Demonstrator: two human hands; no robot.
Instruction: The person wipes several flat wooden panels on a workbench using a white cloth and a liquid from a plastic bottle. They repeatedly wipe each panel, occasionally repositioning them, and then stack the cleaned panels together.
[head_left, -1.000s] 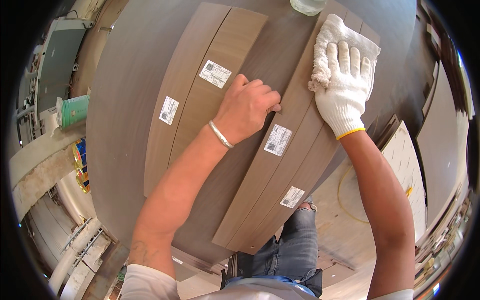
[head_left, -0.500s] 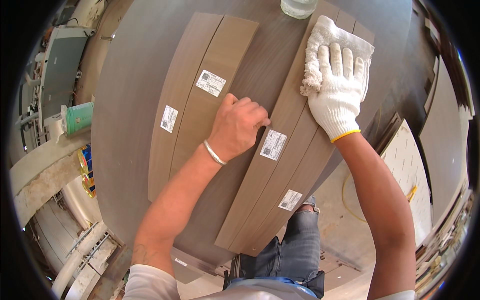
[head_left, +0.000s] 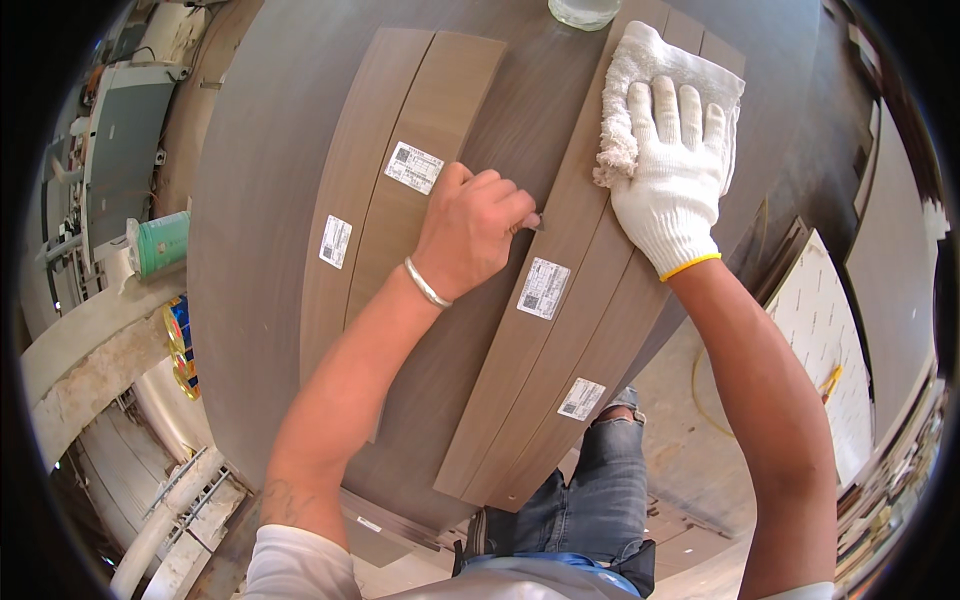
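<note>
My left hand [head_left: 472, 228], bare with a silver bangle at the wrist, is closed in a pinch. A tiny dark tip shows at its fingertips, against the left edge of a long brown wood-grain board [head_left: 500, 390]; what it belongs to is hidden. My right hand [head_left: 672, 170] wears a white knitted glove with a yellow cuff. Its fingers lie spread and flat on a folded white towel [head_left: 650, 55], which rests on the far part of the boards. White printed labels [head_left: 544, 288] are stuck on the boards, one just below my left hand.
Two more labelled brown boards [head_left: 345, 185] lie left of my left hand on the large grey-brown work surface [head_left: 250, 200]. A clear container [head_left: 584, 12] stands at the far edge. To the left is a green cylinder [head_left: 162, 244]; sheet panels [head_left: 815, 335] lean at the right.
My left hand has slid a little away from me along the board's edge, and a dark tip now shows at its fingers. My right hand stays on the towel; the view has shifted slightly.
</note>
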